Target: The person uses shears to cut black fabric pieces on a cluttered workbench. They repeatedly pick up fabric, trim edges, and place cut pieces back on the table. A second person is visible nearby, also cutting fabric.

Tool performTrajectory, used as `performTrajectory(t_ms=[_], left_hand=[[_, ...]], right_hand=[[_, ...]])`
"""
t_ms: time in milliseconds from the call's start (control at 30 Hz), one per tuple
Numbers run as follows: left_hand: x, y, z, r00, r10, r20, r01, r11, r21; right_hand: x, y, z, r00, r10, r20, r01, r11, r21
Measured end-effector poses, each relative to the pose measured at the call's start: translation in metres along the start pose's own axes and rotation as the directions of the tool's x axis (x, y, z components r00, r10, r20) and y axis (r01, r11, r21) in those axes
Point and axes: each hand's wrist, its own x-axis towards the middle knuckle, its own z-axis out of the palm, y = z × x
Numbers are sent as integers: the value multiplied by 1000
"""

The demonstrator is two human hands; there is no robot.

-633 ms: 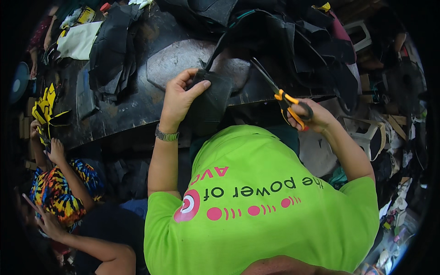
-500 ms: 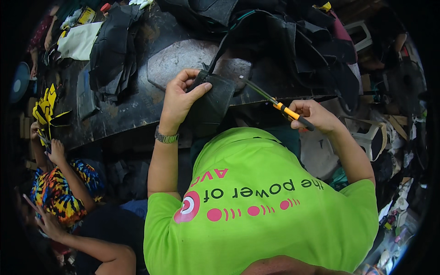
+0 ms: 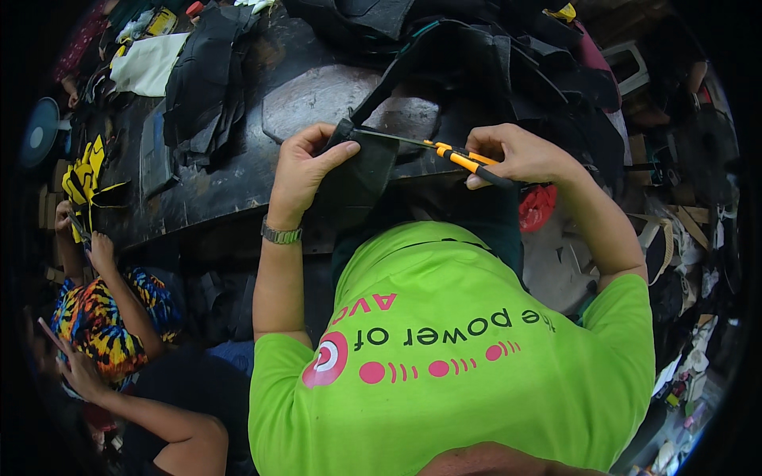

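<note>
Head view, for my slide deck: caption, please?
Left hand pinches a black piece; right hand holds orange-and-black scissors, blades at that piece's edge.

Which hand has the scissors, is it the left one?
No, the right hand holds the scissors; the left hand pinches the black sheet.

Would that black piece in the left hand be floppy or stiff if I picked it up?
Probably bendy but not limp: the black piece looks thin, yet spreads fairly flat beside the left hand. Likely light too, since that hand pinches it just near its top edge.
</note>
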Motion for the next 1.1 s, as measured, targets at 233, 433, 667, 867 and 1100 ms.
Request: performTrajectory(t_ms=[233, 433, 667, 867, 1100], left_hand=[[1, 2, 0, 999, -28, 22, 26, 998, 60], [3, 4, -4, 999, -8, 51, 2, 992, 126], [0, 4, -7, 997, -21, 71, 12, 992, 126], [-1, 7, -8, 995, -69, 78, 61, 992, 108], [-2, 1, -2, 995, -30, 99, 12, 983, 183]], right_hand=[[-6, -8, -7, 1000, 16, 20, -14, 994, -108], [-3, -9, -10, 997, 41, 62, -37, 997, -67], [-2, -18, -18, 995, 71, 68, -66, 996, -64], [-9, -21, -19, 998, 43, 49, -36, 992, -120], [12, -7, 4, 995, 5, 103, -20, 989, 146]])
